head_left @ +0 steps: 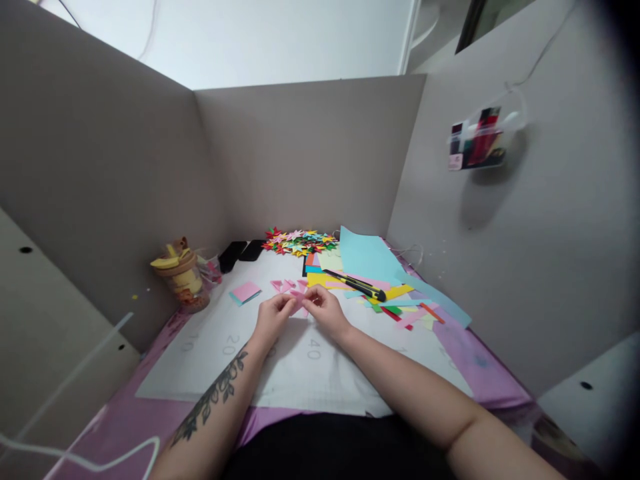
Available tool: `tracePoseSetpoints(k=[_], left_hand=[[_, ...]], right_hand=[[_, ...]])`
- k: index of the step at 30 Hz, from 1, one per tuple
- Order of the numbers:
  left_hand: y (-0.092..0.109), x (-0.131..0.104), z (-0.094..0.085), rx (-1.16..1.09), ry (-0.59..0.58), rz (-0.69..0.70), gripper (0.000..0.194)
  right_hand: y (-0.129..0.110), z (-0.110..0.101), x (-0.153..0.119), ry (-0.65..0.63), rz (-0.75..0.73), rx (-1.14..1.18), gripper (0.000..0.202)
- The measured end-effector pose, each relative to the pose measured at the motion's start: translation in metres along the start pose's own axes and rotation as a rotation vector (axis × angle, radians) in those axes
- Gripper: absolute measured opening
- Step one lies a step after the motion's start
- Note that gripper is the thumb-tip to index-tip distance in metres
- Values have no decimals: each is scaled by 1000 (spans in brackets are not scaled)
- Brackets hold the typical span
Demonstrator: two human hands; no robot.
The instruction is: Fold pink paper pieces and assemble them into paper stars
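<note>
Between my two hands is a small pink folded paper piece (298, 303), pinched from both sides. My left hand (274, 315) grips its left part with thumb and fingers, and my right hand (326, 309) grips its right part. The fingers hide some of its shape. Just beyond them lie several pink folded paper pieces (286, 285). To the left rests a small stack of square paper (245, 292), pink on top with blue below. A black and yellow utility knife (357, 285) lies right of my right hand.
Colourful paper stars (300, 241) are heaped at the back. Paper strips (400, 310) and a large light-blue sheet (370, 257) lie to the right. A lidded cup (183, 280) and dark phone-like objects (242, 252) stand at left. Grey partitions (310, 153) enclose the table.
</note>
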State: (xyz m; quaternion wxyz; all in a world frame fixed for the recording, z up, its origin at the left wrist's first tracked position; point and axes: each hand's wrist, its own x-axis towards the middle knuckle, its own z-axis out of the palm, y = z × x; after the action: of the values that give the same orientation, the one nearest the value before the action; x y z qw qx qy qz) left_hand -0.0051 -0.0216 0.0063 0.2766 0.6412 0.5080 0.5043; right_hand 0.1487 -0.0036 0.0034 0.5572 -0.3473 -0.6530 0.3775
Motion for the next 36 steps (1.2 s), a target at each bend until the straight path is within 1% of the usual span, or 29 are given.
tracePoseSetpoints(k=[3, 8, 17, 32, 36], left_hand=[[1, 0, 0, -11, -14, 9, 26], [2, -1, 0, -4, -12, 13, 24], [-2, -1, 1, -10, -61, 24, 26], [1, -3, 1, 44, -80, 39, 27], [3, -4, 1, 61, -78, 42, 28]], right_hand=[[1, 0, 1, 8, 16, 4, 13], [1, -1, 2, -15, 53, 24, 12], [-3, -1, 1, 59, 49, 38, 13], [-5, 0, 1, 65, 76, 54, 13], [-3, 2, 1, 73, 59, 75, 12]])
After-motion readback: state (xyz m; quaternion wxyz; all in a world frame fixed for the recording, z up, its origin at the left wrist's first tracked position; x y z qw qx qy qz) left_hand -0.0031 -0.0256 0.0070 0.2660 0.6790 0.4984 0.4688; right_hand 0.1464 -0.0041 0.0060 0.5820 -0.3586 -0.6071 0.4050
